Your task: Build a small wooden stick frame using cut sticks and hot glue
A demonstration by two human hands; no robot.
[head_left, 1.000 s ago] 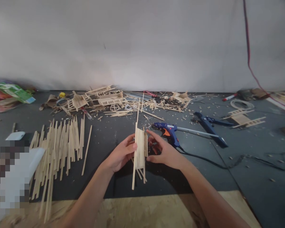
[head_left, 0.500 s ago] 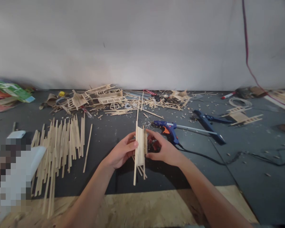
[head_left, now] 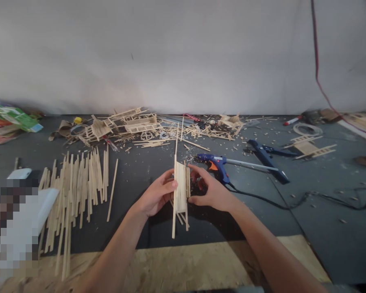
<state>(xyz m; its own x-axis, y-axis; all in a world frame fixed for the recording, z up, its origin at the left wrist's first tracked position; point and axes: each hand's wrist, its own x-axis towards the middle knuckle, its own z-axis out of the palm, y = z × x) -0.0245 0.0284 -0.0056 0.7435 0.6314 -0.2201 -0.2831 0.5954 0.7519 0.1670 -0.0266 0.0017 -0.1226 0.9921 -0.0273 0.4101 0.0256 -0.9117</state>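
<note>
A small model of glued wooden sticks (head_left: 181, 187) is held up between both hands, with a flat slatted panel in its middle and long sticks running out at both ends. My left hand (head_left: 159, 193) is closed on its left side, the thumb pressing on the long left stick. On the opposite side, my right hand (head_left: 209, 190) grips the edge sticks between thumb and fingers. Its other fingers curl behind and are partly hidden. Just past my right hand lies a blue glue gun (head_left: 218, 162) with an orange trigger and a glue stick in its back.
Loose wooden sticks (head_left: 76, 187) are spread at left. Finished stick pieces (head_left: 142, 124) and scraps line the wall. At right are a dark blue tool (head_left: 266, 160), another stick model (head_left: 308, 147) and a black cord (head_left: 262, 201). A plywood board (head_left: 183, 264) lies along the near edge.
</note>
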